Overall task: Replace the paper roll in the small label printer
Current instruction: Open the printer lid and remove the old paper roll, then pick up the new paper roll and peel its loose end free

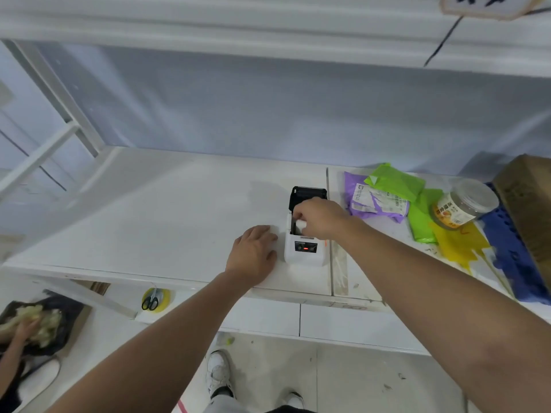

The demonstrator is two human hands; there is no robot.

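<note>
A small white label printer point(304, 253) stands on the white table point(149, 219), its black lid point(307, 193) swung open at the back. My right hand point(320, 217) is over the open bay, fingers closed on a white paper roll point(300, 225) that sits in or just above the bay. My left hand point(253, 253) lies flat on the table against the printer's left side, fingers apart, holding nothing. A red light shows on the printer's front panel.
Right of the printer lie purple point(372, 201), green point(396, 181) and yellow bags point(460, 245), a plastic jar point(465, 204), a blue crate point(512, 257) and a cardboard box point(527, 204). Scissors point(150, 302) rest on a lower shelf. Another person's hand point(25, 327) is at the lower left.
</note>
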